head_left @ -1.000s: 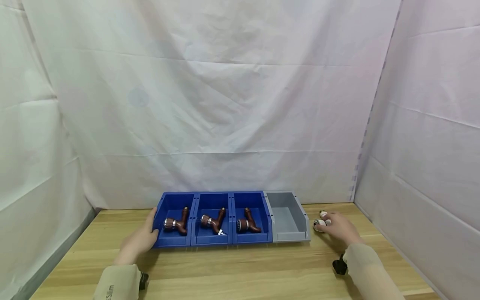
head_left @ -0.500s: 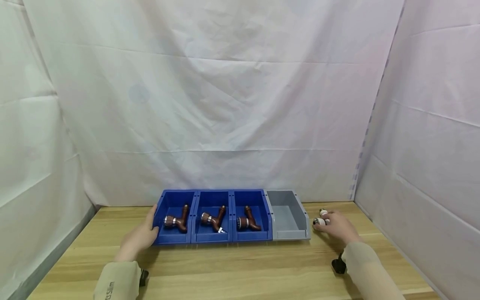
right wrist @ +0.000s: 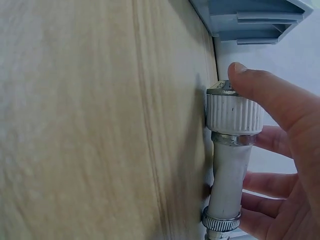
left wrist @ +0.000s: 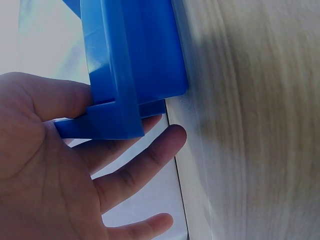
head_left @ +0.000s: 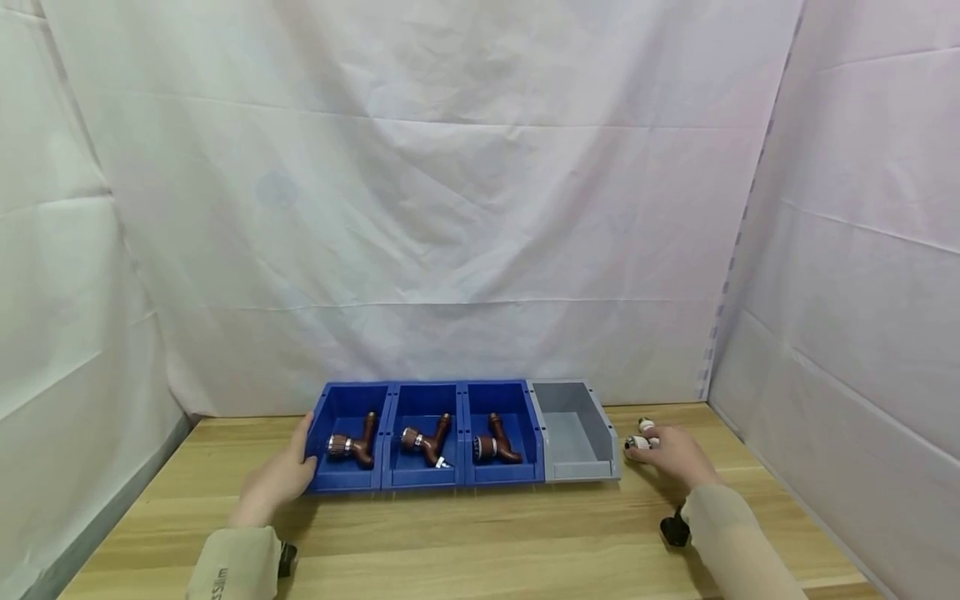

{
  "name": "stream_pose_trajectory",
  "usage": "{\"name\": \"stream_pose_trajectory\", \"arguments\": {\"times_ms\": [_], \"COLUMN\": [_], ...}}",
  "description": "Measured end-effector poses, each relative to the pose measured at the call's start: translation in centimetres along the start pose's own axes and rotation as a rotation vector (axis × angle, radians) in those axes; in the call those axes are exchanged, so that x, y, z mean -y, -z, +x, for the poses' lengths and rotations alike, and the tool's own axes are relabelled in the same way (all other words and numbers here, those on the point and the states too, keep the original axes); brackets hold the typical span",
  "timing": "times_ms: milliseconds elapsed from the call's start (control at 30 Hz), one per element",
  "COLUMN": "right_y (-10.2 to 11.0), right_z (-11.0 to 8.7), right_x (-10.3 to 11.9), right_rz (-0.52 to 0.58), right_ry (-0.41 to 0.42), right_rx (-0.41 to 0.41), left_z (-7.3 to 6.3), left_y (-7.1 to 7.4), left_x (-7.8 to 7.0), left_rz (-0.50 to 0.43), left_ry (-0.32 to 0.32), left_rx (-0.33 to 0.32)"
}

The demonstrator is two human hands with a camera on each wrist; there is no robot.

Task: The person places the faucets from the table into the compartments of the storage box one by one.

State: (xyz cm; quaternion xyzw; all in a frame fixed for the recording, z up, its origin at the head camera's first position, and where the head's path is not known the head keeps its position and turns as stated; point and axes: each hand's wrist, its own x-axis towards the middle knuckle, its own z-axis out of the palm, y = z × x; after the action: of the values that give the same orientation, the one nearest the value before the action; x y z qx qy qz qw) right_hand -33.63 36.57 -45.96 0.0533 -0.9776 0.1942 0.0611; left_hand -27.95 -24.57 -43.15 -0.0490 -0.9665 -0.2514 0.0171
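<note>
My left hand (head_left: 281, 477) holds the left side wall of the leftmost blue bin (head_left: 345, 479). In the left wrist view the thumb (left wrist: 65, 97) lies along one face of the blue wall (left wrist: 120, 75), with the index finger behind it and the other fingers spread. At the right, my right hand (head_left: 681, 454) grips a white tap (head_left: 637, 442) lying on the table. Close up, its thumb (right wrist: 260, 85) presses the end of the tap's ribbed knob (right wrist: 232, 112), and the fingers reach behind the pale body (right wrist: 227, 175).
Three blue bins and a grey bin (head_left: 576, 471) stand joined in a row. A brown tap lies in each blue one: left (head_left: 363, 450), middle (head_left: 431, 446) and right (head_left: 501, 448). White cloth (head_left: 465, 208) hangs behind and beside the wooden table (head_left: 465, 542).
</note>
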Motion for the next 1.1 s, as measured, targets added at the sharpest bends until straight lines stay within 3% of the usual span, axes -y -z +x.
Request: {"name": "stream_pose_trajectory", "arguments": {"times_ms": [667,1100], "right_y": [-0.11,-0.25], "right_z": [0.01,0.00], "right_x": [-0.27,-0.38], "right_rz": [0.063,0.070], "right_ry": [-0.071,-0.060], "right_rx": [0.034,0.010], "left_z": [-0.07,-0.03], "left_y": [0.01,0.12], "left_x": [-0.07,-0.24], "left_rz": [-0.004,-0.026], "left_ry": [0.011,0.014], "left_rx": [0.012,0.016]}}
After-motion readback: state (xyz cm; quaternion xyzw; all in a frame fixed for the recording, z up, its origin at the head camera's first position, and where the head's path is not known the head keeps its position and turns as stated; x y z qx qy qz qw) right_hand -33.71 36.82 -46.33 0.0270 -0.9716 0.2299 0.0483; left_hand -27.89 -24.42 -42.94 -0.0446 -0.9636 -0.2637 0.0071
